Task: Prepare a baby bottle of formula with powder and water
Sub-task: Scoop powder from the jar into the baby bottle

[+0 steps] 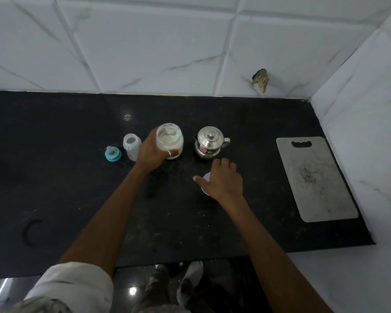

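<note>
White marbled tiles back a black stone counter [54, 136] that fills the frame.

Layout, largest item first:
- Cutting board [314, 179]: grey, flat on the counter at the far right, well apart from the work.
- Powder jar [170, 141]: clear, upright, lid off, mouth facing up, pale powder low inside. The left hand [152, 152] is wrapped around its side and closed on it.
- Steel kettle [209, 143]: lidded, upright, just right of the jar, handle pointing right.
- Baby bottle [132, 146]: translucent, upright on the counter just left of the jar, long axis vertical, open mouth up.
- White lid [206, 178]: lying flat near the counter centre, mostly covered by the right hand [224, 180]. Fingers are spread over it. Whether they grip it or merely rest on it cannot be told.
- Teal nipple ring [113, 153]: at the far left of the row, nipple pointing up, near the bottle.

Handling notes (judgement):
- The bottle looks like light, thin plastic. Empty, it will tip easily. Hold it around the mid-body, or steady the base while filling.
- The jar appears rigid and smooth-walled, so a full wrap around the side is appropriate.
- The kettle is likely the heaviest item when full. Lift it by the handle.
</note>
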The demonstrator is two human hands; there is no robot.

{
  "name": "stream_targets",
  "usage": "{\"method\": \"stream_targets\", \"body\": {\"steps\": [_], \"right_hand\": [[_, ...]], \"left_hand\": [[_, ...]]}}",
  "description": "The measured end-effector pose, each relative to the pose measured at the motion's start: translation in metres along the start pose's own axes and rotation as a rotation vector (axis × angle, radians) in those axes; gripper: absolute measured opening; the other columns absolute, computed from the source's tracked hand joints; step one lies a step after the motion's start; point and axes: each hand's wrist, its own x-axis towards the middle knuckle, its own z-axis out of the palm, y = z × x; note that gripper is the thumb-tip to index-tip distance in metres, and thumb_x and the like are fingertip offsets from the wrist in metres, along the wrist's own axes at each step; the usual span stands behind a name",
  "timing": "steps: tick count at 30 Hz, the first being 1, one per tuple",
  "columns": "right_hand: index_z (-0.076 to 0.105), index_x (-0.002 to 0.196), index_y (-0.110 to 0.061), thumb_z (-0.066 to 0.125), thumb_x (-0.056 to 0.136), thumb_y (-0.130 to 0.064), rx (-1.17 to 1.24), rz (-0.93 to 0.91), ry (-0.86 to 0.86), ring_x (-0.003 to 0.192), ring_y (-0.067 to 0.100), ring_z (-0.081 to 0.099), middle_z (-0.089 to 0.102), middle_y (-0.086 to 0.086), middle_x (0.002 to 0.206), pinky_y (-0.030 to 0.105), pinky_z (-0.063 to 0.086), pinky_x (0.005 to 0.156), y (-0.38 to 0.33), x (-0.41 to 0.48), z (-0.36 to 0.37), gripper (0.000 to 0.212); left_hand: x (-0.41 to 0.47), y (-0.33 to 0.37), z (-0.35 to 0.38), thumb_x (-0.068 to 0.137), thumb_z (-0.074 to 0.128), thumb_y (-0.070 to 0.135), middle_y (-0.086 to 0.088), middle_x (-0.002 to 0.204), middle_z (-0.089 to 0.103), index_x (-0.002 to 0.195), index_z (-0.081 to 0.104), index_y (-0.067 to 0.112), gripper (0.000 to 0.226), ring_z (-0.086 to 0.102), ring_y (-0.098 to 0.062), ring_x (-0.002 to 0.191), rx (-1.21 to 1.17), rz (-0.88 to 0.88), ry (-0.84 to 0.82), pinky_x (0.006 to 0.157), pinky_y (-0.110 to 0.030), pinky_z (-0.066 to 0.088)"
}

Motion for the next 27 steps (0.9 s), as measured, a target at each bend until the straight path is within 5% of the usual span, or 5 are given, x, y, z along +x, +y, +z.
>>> {"method": "stream_targets", "body": {"steps": [7, 14, 20, 25, 27], "right_hand": [[0.060, 0.121, -0.011, 0.056, 0.099, -0.045, 0.086, -0.169, 0.191, 0.114, 0.028, 0.058, 0.059, 0.010, 0.124, 0.033, 0.041, 0.070, -0.037, 0.020, -0.049, 0.041], [0.066, 0.123, -0.017, 0.059, 0.101, -0.024, 0.228, -0.341, 0.193, 0.110, 0.021, 0.058, 0.061, 0.006, 0.122, 0.035, 0.052, 0.086, -0.066, 0.050, -0.066, 0.025], [0.070, 0.126, -0.018, 0.058, 0.101, -0.020, 0.153, -0.396, 0.156, 0.117, 0.025, 0.053, 0.057, 0.008, 0.130, 0.044, 0.052, 0.090, -0.078, 0.068, -0.061, 0.028], [0.069, 0.128, -0.019, 0.062, 0.097, -0.015, -0.024, -0.415, 0.167, 0.118, 0.028, 0.053, 0.055, 0.008, 0.136, 0.042, 0.050, 0.091, -0.088, 0.078, -0.064, 0.033], [0.070, 0.125, -0.018, 0.065, 0.094, -0.015, -0.076, -0.409, 0.187, 0.114, 0.027, 0.053, 0.055, 0.007, 0.131, 0.042, 0.052, 0.088, -0.093, 0.081, -0.068, 0.032]], "left_hand": [[-0.004, 0.006, -0.002, 0.069, 0.093, 0.036, 0.006, 0.138, 0.058, 0.142, 0.048, 0.024, 0.087, 0.054, -0.008, 0.120, 0.015, -0.001, 0.002, 0.099, -0.024, 0.040], [-0.016, 0.014, -0.002, 0.063, 0.094, 0.042, 0.012, 0.131, 0.061, 0.132, 0.053, 0.035, 0.080, 0.058, -0.001, 0.117, -0.020, 0.068, 0.043, 0.100, -0.025, 0.047], [-0.029, 0.023, -0.003, 0.069, 0.093, 0.026, 0.018, 0.130, 0.049, 0.144, 0.048, 0.016, 0.088, 0.046, 0.006, 0.121, -0.022, 0.119, 0.102, 0.094, 0.002, 0.030], [-0.025, 0.039, -0.016, 0.068, 0.094, 0.023, -0.002, 0.151, 0.050, 0.152, 0.039, 0.015, 0.100, 0.047, -0.013, 0.139, 0.034, 0.198, 0.126, 0.114, -0.029, 0.040], [-0.022, 0.048, -0.021, 0.068, 0.093, 0.020, -0.004, 0.153, 0.049, 0.152, 0.040, 0.014, 0.100, 0.046, -0.016, 0.140, 0.063, 0.242, 0.135, 0.114, -0.031, 0.039]]}}
